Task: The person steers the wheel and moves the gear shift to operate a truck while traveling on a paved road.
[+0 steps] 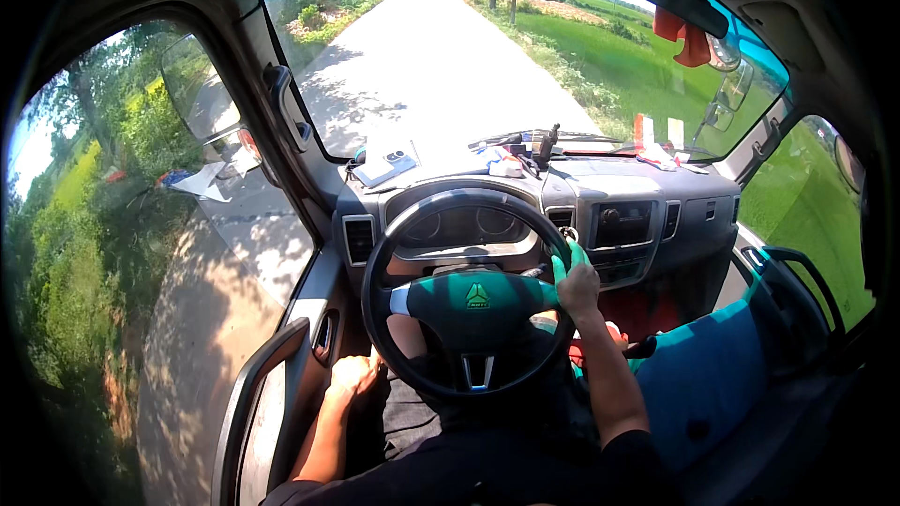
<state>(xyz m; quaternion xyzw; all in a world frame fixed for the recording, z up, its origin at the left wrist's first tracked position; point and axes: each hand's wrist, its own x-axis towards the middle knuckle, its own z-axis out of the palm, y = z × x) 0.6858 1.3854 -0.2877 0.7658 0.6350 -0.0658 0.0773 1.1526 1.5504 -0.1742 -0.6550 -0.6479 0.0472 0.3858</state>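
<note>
In front of me is a black steering wheel (pixel 466 392) with a dark green-tinted hub and silver trim on its spokes. My right hand (pixel 577 283) is closed round the right side of its rim, thumb and fingertips tinted green by the light. Low on the left, between the door and the wheel, my left hand (pixel 354 375) is curled closed. Its knuckles come close to the lower left rim; whether it touches the rim, or holds anything, is hidden. Behind the wheel, the instrument cluster (pixel 457 228) shows partly through the upper opening.
A phone (pixel 397 158) lies on papers on the dashboard's left; small items sit mid-dash. A black lever knob (pixel 641 348) stands beside the blue passenger seat (pixel 698 384). Through the windshield a pale road (pixel 422 56) runs between trees and green fields. A red cloth hangs by the mirror (pixel 682 5).
</note>
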